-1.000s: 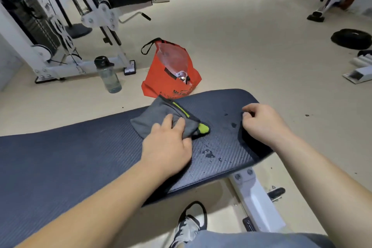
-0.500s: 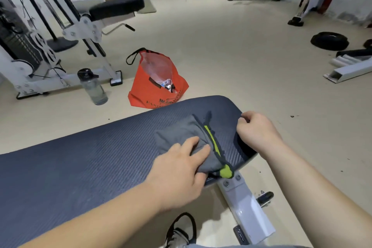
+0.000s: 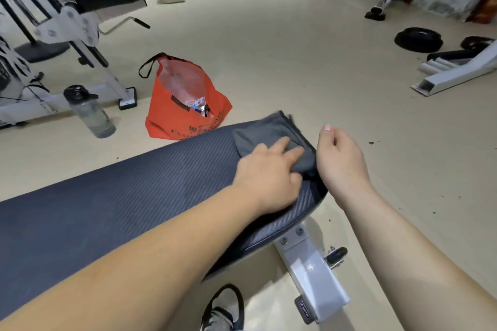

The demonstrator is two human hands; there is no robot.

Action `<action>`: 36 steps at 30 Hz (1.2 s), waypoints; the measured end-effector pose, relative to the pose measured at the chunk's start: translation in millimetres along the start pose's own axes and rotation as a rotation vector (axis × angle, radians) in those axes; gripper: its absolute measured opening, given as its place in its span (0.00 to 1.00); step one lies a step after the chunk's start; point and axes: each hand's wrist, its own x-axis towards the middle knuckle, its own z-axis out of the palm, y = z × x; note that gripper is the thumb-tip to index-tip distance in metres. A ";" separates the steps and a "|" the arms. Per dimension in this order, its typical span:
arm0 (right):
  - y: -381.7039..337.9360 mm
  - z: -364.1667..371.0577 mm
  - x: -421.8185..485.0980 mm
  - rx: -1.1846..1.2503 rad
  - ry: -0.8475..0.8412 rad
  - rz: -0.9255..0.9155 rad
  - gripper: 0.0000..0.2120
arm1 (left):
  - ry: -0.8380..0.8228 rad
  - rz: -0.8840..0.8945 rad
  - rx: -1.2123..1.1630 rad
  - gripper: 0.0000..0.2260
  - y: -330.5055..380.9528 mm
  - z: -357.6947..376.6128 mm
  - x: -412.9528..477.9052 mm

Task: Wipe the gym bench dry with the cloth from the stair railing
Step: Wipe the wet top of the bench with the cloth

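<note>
The gym bench [image 3: 113, 212] has a dark blue ribbed pad that runs from the left edge to the centre right. A grey cloth [image 3: 265, 131] lies on its far right end, with one corner hanging past the pad's edge. My left hand [image 3: 269, 177] presses flat on the near part of the cloth, fingers spread over it. My right hand [image 3: 340, 161] hovers just off the right end of the pad, fingers loosely curled and holding nothing. No water drops show on the visible pad.
An orange bag [image 3: 185, 105] and a clear water bottle [image 3: 90, 113] stand on the floor beyond the bench. A white weight machine [image 3: 70, 24] fills the far left. Weight plates [image 3: 418, 39] and a white frame [image 3: 454, 75] lie at the right. My shoe [image 3: 223, 309] is under the bench.
My left hand pushed the cloth rightward and away to the far end of the pad, over where drops showed. My right hand let go of the bench edge and lifted off.
</note>
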 end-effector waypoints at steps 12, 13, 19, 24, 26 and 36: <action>-3.4 -10.5 -17.0 -0.060 -0.145 -0.060 0.24 | 0.083 -0.283 0.123 0.23 -74.1 -18.4 -41.8; -6.2 -9.3 -17.8 -0.062 -0.145 -0.074 0.24 | 0.090 -0.300 0.113 0.23 -60.0 -16.9 -47.7; -18.5 -1.6 -26.0 -0.071 -0.171 -0.146 0.23 | -0.044 0.240 -0.022 0.28 -19.6 -13.2 -120.6; -22.4 -8.8 -32.3 -0.106 -0.229 -0.100 0.15 | 0.025 -0.089 0.001 0.23 -70.0 -22.2 -90.9; -28.5 -14.7 -36.0 -0.090 -0.348 -0.116 0.26 | 0.077 -0.279 0.009 0.21 -61.7 -21.0 -91.5; -66.6 -41.5 -71.3 -0.065 -1.042 -0.387 0.31 | -0.250 -0.449 -1.543 0.10 -50.3 -75.3 -136.5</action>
